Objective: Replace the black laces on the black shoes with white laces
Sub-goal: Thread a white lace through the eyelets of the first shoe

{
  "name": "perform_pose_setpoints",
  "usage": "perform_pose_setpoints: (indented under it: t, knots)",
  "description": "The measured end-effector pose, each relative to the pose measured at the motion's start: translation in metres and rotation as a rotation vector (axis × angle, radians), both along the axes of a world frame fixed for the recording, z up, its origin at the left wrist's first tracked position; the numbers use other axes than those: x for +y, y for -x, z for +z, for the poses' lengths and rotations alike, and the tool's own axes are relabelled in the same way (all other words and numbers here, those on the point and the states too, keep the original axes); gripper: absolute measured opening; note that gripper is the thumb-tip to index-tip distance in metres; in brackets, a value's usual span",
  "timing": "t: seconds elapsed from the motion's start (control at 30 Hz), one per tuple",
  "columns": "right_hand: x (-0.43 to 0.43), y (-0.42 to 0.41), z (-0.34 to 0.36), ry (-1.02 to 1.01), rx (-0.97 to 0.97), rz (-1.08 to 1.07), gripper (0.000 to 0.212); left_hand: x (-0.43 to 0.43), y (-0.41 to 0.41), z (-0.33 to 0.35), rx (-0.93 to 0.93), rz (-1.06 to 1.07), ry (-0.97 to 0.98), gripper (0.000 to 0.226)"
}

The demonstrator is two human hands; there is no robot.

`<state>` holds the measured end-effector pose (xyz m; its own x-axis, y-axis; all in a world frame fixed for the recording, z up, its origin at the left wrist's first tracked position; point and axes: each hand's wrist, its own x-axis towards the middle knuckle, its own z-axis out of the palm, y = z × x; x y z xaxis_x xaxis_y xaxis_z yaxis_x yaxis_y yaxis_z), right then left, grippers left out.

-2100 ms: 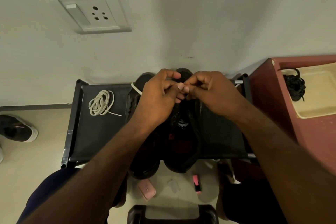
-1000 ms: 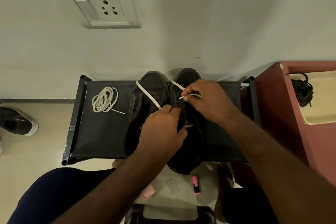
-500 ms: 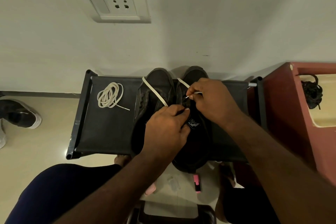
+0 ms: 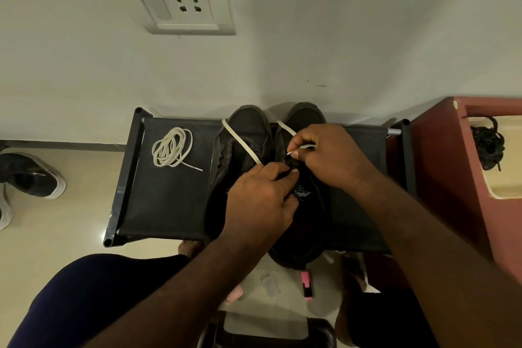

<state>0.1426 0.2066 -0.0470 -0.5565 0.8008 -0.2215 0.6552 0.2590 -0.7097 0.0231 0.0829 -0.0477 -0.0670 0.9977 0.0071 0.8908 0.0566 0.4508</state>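
Rack (image 4: 169,206) top: black shoes (image 4: 248,127) stripped. My right fingers (image 4: 296,153) pinch the white lace (image 4: 240,141) tip and my left fingers (image 4: 292,174) clamp the shoe. I judge threading barely begun, with the spare lace (image 4: 172,151) waiting near the left edge.

- I get one wide-angle view, from the wearer's head, looking forward and steeply down.
- It faces the wall (image 4: 339,22), close above the black fabric rack (image 4: 163,200) at its foot.
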Motion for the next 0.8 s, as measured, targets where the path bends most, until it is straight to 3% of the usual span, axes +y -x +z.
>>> perform_pose_setpoints:
  t: [0.37, 0.6, 0.7, 0.8]
  knots:
    - [0.003, -0.003, 0.004, 0.068, -0.012, -0.015, 0.013, 0.002, -0.002, 0.005, -0.078, 0.083, -0.046, 0.039]
    - [0.024, -0.027, 0.022, 0.342, 0.471, -0.663, 0.013, 0.003, -0.002, 0.007, -0.08, 0.087, -0.08, 0.036]
    - [0.029, -0.033, 0.023, 0.415, 0.582, -0.774, 0.017, 0.004, -0.001, 0.006, -0.071, 0.078, -0.066, 0.036]
    - [0.031, -0.037, 0.023, 0.378, 0.518, -0.726, 0.023, 0.006, 0.0, 0.006, -0.051, 0.061, -0.028, 0.036]
